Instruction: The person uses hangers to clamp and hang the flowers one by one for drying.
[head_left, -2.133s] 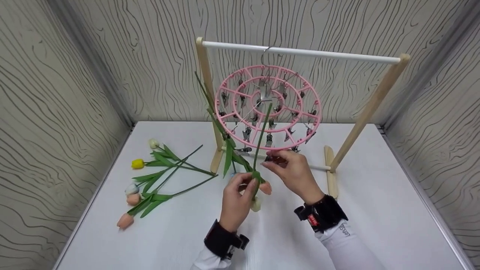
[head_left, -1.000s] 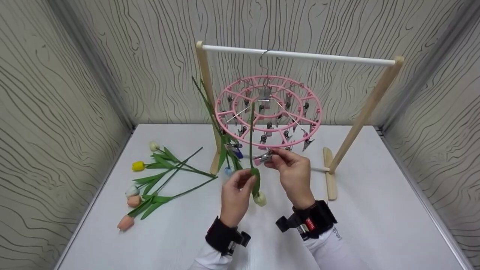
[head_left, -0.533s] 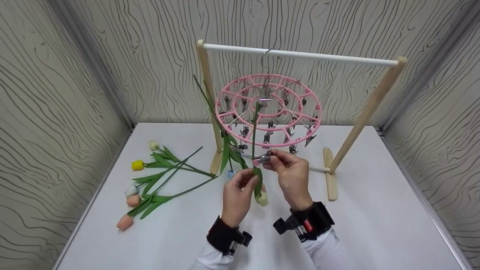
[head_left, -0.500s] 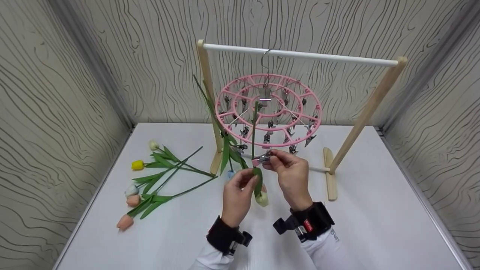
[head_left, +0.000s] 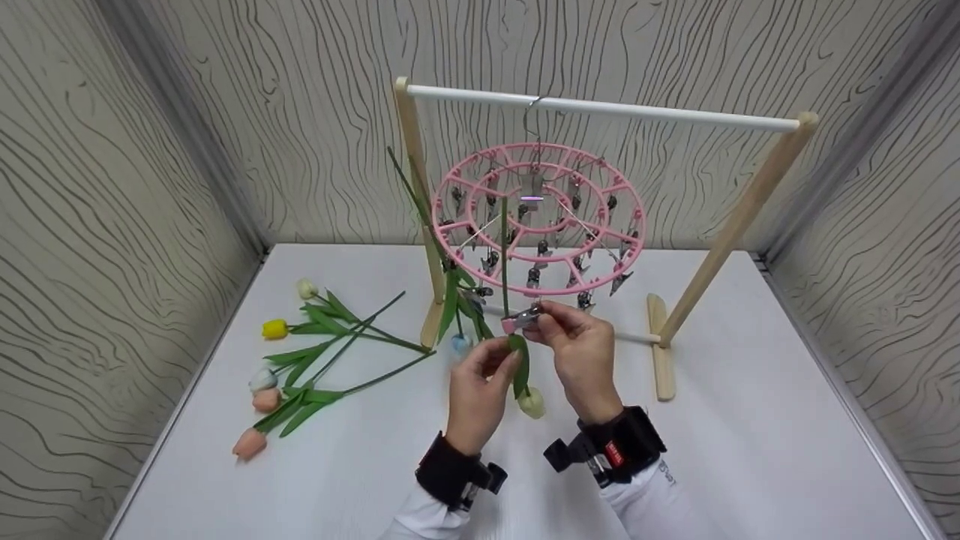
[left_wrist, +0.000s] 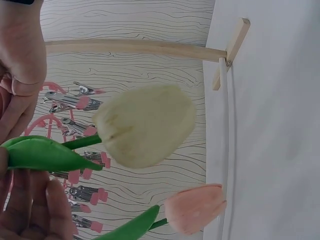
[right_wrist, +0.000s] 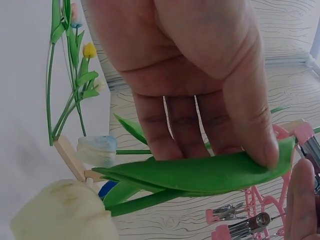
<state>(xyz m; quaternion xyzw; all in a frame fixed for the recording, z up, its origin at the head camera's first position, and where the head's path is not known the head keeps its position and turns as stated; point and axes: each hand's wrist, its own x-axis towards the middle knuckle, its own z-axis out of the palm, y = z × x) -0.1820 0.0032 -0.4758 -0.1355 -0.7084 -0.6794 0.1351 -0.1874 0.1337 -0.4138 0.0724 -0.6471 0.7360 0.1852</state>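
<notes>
In the head view, my left hand [head_left: 480, 394] pinches the stem of a white artificial tulip [head_left: 532, 403] at its leaf, the bloom down and the stem rising in front of a pink round hanger [head_left: 538, 289]. My right hand [head_left: 585, 360] grips a metal clip [head_left: 527, 318] of that hanger, its pink tip right at the stem just above my left fingers. In the left wrist view a peach tulip [left_wrist: 195, 207] hangs bloom-down beside the white one. The right wrist view has a pale blue tulip [right_wrist: 97, 150] behind the leaf.
A wooden rack with a white top bar [head_left: 637, 110] carries the hanger, from which several metal clips [head_left: 533, 277] dangle. Several tulips lie at the table's left, among them a yellow tulip [head_left: 274, 328] and a peach tulip [head_left: 250, 444]. Patterned panels [head_left: 315, 150] surround the table.
My right hand has drawn the clip down and left to the stem. The white tulip has come upright, its bloom shifting slightly right, while my left hand keeps its pinch.
</notes>
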